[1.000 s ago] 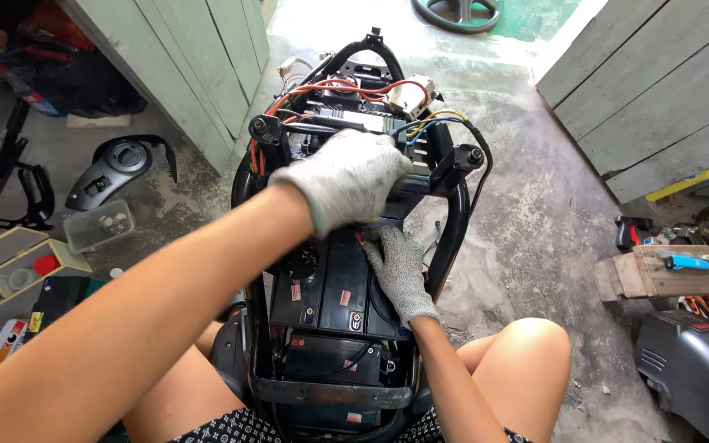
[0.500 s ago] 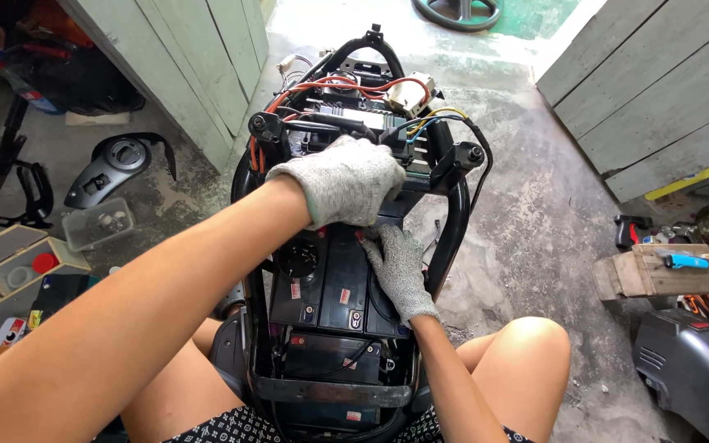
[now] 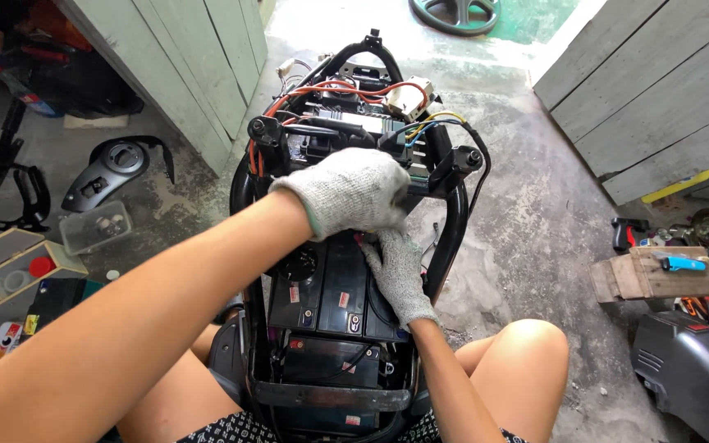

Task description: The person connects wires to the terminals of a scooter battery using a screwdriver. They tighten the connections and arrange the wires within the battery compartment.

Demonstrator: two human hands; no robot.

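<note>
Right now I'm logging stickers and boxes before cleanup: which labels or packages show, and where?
Battery labels: small red-and-white squares on the black batteries in the frame.
Clear plastic box: floor, left of the frame, rectangular.
Flat package: bottom left, white with colours.

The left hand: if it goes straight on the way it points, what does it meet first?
The left hand points up and right, so it probably first meets the black frame tube with the coloured wires beside it; depth is unclear.

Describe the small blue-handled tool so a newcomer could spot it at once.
Look right of the black scooter frame to the worn wooden block on the concrete floor. The blue-handled tool lies on top, the only bright blue thing among the red and black clutter.
</note>
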